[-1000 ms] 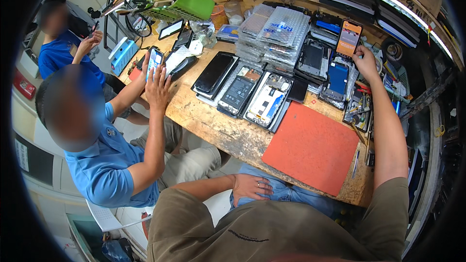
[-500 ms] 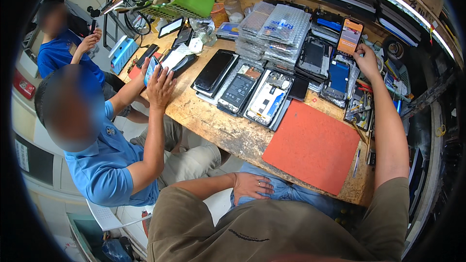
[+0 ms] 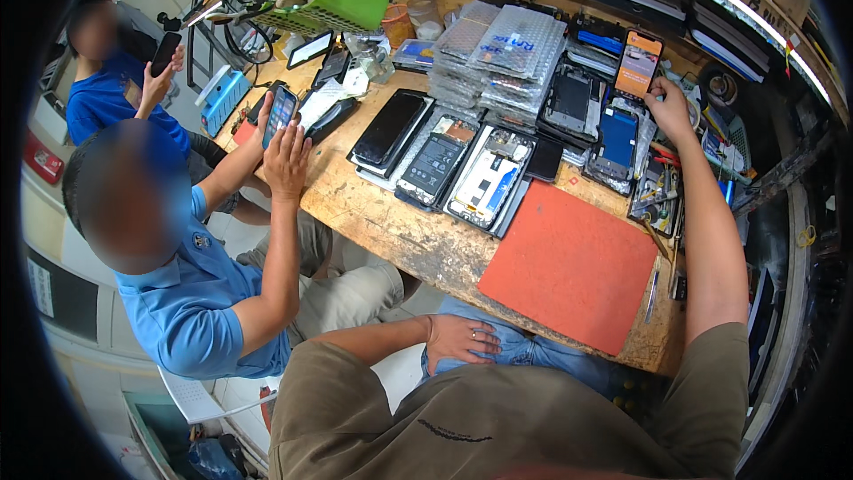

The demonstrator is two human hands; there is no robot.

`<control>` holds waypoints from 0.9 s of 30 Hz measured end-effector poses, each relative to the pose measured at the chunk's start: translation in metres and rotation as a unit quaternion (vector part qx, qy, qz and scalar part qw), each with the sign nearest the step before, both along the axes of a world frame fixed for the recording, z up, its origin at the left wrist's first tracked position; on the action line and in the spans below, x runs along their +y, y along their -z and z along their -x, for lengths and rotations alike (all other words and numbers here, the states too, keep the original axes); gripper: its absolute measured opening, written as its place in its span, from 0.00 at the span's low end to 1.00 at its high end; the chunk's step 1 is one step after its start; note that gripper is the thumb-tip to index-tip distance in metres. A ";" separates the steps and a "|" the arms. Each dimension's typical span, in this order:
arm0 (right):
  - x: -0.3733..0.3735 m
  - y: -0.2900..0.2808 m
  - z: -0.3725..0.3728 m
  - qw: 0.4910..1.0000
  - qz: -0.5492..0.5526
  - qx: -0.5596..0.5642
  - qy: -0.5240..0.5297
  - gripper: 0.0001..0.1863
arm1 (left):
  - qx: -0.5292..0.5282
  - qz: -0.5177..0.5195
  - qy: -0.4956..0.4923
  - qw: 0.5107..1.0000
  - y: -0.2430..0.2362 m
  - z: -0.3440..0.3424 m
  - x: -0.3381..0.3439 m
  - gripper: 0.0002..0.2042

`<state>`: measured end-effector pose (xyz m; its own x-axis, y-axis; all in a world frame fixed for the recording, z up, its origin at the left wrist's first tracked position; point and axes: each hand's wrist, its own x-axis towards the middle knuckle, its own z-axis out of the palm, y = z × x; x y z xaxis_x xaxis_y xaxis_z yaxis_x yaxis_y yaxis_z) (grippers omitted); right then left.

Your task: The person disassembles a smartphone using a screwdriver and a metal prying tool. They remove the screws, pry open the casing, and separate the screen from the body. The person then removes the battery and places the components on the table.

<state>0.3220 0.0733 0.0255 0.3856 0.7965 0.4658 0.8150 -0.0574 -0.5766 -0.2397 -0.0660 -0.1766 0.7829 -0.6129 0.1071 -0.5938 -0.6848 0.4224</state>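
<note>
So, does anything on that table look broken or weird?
Two phone-like devices left of the red mat show bare insides, as if uncovered. The wooden table looks scuffed and stained near its edge. The lit phone at the right hand looks fine.

Right hand at lower right corner of orange-lit smartphone. Left hand, ringed, flat on jeans. On wooden workbench: orange-red mat, opened smartphones, bubble-wrapped stack behind. At left, seated co-worker.
</note>
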 end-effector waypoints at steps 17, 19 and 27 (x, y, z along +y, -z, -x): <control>-0.003 -0.002 0.002 1.000 0.004 0.009 -0.005 0.13 | -0.011 0.007 0.013 1.000 0.003 -0.002 0.001 0.72; -0.002 -0.002 0.002 1.000 0.000 0.000 0.001 0.13 | -0.013 0.017 -0.006 1.000 0.002 0.003 0.002 0.72; 0.002 0.000 -0.001 1.000 0.003 0.008 0.008 0.11 | 0.002 -0.014 -0.001 1.000 -0.001 0.003 0.003 0.72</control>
